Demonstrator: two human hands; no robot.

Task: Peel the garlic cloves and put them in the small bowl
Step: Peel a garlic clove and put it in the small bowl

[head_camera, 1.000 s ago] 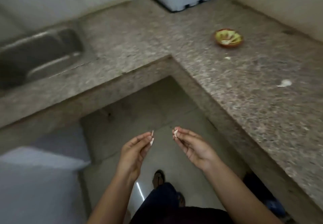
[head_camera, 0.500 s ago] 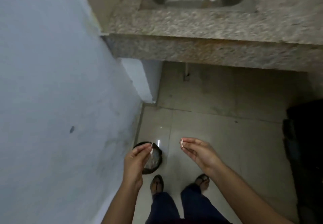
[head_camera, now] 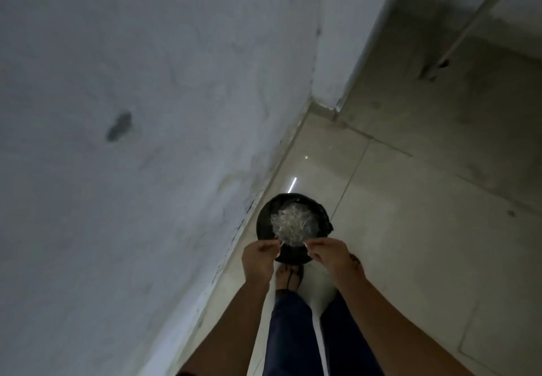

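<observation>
1. Step in hand, as I judge it: discarding peel, not peeling. Both hands hover above the round black bag-lined bin (head_camera: 265,223). It stands on the glossy tiled floor (head_camera: 410,229) beside the grey wall (head_camera: 146,111) and holds crumpled clear plastic (head_camera: 293,224).
2. To do it well: bring the fingertips over the bin's middle, then part them fully. Papery skin probably clings, so rub the fingers together to shed it.
3. Grip, left hand (head_camera: 258,261): fingers curled, tips pinching a pale papery scrap (head_camera: 280,245) above the near rim.
4. Grip, right hand (head_camera: 331,255): same pinch on a second pale papery scrap (head_camera: 306,245), small and blurred.
5. No garlic cloves or small bowl in view.
</observation>
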